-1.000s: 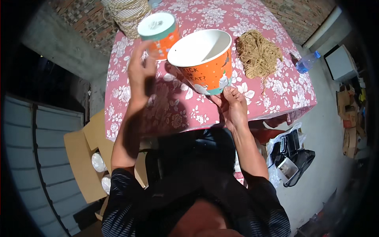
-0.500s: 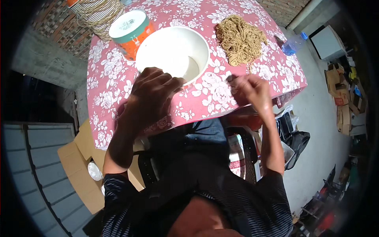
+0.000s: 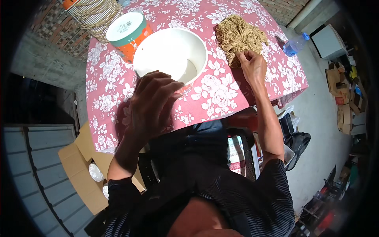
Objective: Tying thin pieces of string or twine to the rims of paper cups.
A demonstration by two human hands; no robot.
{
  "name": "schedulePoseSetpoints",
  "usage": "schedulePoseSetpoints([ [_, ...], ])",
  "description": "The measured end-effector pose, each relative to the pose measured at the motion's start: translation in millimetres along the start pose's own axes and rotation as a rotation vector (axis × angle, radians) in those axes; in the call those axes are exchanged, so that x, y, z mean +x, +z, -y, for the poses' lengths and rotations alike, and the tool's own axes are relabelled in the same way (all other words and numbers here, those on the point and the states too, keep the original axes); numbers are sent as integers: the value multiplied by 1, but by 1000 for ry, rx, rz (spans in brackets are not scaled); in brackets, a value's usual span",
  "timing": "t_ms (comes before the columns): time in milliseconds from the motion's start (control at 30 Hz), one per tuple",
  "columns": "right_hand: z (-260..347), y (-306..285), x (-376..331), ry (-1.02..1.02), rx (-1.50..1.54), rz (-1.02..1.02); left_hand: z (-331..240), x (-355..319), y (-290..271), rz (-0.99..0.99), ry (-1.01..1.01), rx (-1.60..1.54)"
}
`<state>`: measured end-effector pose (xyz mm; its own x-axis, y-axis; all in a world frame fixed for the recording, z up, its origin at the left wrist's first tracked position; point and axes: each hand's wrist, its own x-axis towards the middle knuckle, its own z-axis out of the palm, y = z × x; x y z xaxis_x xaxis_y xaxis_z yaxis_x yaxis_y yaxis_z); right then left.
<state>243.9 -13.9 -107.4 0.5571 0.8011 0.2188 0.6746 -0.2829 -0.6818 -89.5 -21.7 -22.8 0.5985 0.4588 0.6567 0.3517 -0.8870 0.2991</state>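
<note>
A heap of thin tan cord (image 3: 237,33) lies on the table, toward the far right. My right hand (image 3: 254,67) is at its near edge, thumb and fingertips pinched together on the cord. The strand between them is too small to make out. A white round tub (image 3: 199,51) stands left of the heap, its wide mouth facing up. Beside its near rim is my left hand (image 3: 152,94), its fingers loosely curved and a little apart, with nothing visible in them. Part of that hand lies in shadow, and whether it touches the rim I cannot tell.
An orange tub with a white lid (image 3: 125,27) stands behind the white one. Beyond it is a cord-wound cylinder (image 3: 96,15). A bottle with a blue cap (image 3: 294,45) stands near the right edge of the flowered tablecloth (image 3: 213,94). An opened cardboard box (image 3: 79,170) sits at lower left.
My right hand has moved away from me to the cord heap and pinches there. My left hand has drawn slightly back from the tub's rim, its fingers looser.
</note>
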Motion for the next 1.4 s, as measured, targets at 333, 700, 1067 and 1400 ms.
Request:
schedulePoseSetpoints([
  [333,15,-29,-95,-192,393,71,-56,-31,64,166,-406,-683],
  [700,2,-44,-130,187,854,248,-37,5,128,70,-373,-519],
  [1067,28,-40,-193,-474,429,349,-24,-8,117,511,-826,-1287],
  [1400,-25,-23,-240,-384,361,851,-11,-24,72,385,-568,-1158],
])
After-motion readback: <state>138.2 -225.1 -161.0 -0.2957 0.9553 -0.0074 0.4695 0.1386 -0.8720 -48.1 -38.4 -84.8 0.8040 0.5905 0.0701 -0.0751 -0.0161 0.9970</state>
